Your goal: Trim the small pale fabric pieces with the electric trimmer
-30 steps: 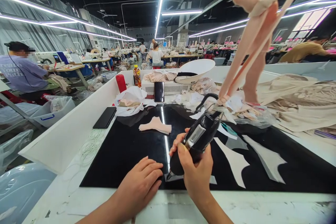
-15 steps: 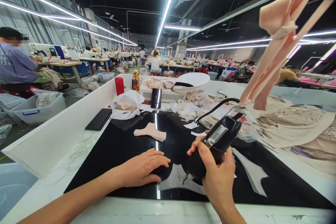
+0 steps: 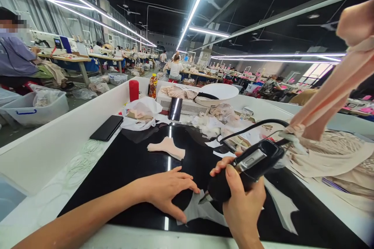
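Observation:
My right hand (image 3: 245, 204) is wrapped round a black corded electric tool (image 3: 264, 155) with a pointed metal tip. The tip comes down at a thin whitish cut piece (image 3: 201, 212) lying on the glossy black board (image 3: 128, 175). My left hand (image 3: 168, 190) rests flat with fingers spread, its fingertips and thumb at the left edge of that piece. Pink fabric straps (image 3: 324, 101) tied to the tool's rear end run up to the right. A second whitish piece (image 3: 282, 204) lies right of my right hand. A folded pink piece (image 3: 168, 148) lies beyond my left hand.
A black phone (image 3: 106, 127) lies on the left ledge and another phone (image 3: 175, 109) leans at the back. Behind are a red cylinder (image 3: 134, 90), a drink bottle (image 3: 153, 85) and a white bag (image 3: 142, 111). Beige fabric (image 3: 330, 151) is heaped right. A person (image 3: 16, 52) sits far left.
The tool has tilted, its rear end going down and right, and its tip has shifted slightly left. My left hand has moved right and its thumb has spread onto the whitish piece.

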A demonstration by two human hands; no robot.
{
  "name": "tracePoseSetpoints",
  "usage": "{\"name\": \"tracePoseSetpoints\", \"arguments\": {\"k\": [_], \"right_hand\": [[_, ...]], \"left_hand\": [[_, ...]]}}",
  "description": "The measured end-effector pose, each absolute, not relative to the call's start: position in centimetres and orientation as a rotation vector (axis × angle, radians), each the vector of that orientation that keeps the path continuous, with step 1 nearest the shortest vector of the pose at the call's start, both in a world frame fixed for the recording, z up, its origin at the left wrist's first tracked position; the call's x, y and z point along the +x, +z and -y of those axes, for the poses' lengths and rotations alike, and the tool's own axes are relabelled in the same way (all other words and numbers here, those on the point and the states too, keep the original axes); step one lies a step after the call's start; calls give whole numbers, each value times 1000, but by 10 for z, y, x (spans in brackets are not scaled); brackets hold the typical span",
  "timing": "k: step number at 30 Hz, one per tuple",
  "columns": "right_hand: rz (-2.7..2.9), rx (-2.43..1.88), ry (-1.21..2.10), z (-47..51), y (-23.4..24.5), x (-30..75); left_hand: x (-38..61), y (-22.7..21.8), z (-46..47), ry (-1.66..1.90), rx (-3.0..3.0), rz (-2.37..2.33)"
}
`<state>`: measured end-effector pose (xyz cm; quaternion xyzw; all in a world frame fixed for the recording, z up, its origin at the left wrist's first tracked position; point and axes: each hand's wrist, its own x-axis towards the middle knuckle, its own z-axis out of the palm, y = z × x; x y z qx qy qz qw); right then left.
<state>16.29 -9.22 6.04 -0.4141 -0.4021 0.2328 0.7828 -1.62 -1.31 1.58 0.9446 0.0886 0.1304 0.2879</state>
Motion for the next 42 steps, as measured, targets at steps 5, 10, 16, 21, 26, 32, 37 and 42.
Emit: {"name": "tracePoseSetpoints", "arguments": {"k": [5,10,16,21,26,32,37,42], "right_hand": [[837,-888,460,83,59,159],[856,-873,449,78,54,156],[870,-858,478,77,52,156],[854,-854,473,77,55,154],[859,-816,541,86,53,152],[880,-806,572,90,46,150],[866,-808,584,91,45,149],[900,-777,618,100,44,145]], "left_hand": [[-14,9,16,411,2496,-265],[-13,5,17,447,2473,-288],[-12,4,18,460,2494,-288],[-12,3,18,453,2489,-286],[-13,6,18,446,2488,-293],[-12,3,15,420,2486,-289],[-12,2,13,379,2471,-302],[-14,2,12,351,2483,-312]]}}
